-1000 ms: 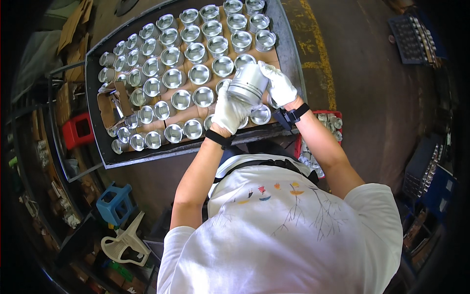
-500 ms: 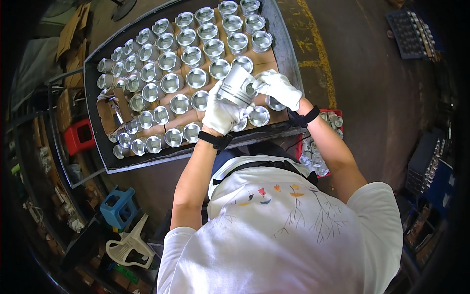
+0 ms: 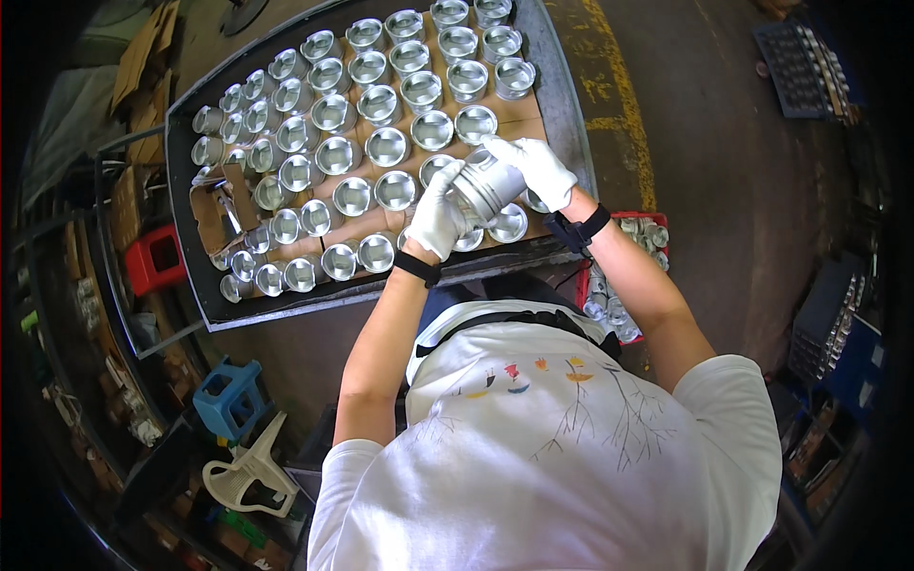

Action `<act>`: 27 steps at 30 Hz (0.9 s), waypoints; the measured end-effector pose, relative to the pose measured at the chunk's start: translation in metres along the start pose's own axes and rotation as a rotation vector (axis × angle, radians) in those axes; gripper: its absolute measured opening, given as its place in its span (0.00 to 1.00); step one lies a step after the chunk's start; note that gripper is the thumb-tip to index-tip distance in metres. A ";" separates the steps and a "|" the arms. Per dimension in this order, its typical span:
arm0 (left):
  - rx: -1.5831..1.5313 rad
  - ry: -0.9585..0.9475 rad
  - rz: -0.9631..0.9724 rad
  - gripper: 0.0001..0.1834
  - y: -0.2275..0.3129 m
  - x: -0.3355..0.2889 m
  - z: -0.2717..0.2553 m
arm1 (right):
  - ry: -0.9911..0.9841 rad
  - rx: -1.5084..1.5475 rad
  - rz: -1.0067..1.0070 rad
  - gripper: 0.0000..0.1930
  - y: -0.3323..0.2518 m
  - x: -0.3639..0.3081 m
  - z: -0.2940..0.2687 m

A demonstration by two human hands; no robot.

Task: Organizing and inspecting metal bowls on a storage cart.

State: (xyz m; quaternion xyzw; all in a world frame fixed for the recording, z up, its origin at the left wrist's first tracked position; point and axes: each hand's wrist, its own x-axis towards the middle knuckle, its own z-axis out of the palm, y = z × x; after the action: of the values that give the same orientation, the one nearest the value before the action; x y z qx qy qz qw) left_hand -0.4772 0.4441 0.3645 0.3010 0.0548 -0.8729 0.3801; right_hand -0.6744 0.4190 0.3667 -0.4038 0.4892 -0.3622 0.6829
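Observation:
A silvery metal piston [image 3: 492,187] with grooves around one end is held tilted between my two white-gloved hands, above the near right part of a large tray [image 3: 568,114]. My left hand [image 3: 440,221] is closed on its grooved end from the left. On the upper right, my right hand [image 3: 543,173] has its fingers bent over the other end and touching it. Rows of similar pistons [image 3: 387,146] stand on brown cardboard [image 3: 514,112] in the tray. The held piston and my hands hide some of them.
A small cardboard box [image 3: 211,221] with thin items sits at the tray's left end. Beside my right forearm is a red crate [image 3: 636,217] of metal parts. A red stool [image 3: 152,262], a blue stool [image 3: 228,398] and a white plastic chair [image 3: 249,473] stand left.
The piston has turned in my hands and moved slightly right, so its side grooves now show more plainly. My left hand has shifted right, and my right hand has moved slightly left and down.

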 end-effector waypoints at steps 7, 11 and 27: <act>0.083 0.027 -0.064 0.27 -0.002 -0.008 0.005 | 0.022 -0.222 0.068 0.21 -0.004 0.005 -0.008; -0.003 -0.205 -0.154 0.30 0.003 -0.018 0.017 | 0.100 -0.102 0.085 0.22 -0.021 -0.004 -0.015; 0.195 -0.154 -0.333 0.29 0.009 0.004 -0.033 | 0.047 -0.139 0.336 0.11 0.012 -0.026 -0.047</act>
State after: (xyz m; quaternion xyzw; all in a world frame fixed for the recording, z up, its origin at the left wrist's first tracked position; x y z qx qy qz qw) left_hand -0.4570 0.4461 0.3369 0.2557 -0.0104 -0.9452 0.2029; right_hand -0.7256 0.4381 0.3564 -0.3541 0.5896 -0.2174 0.6926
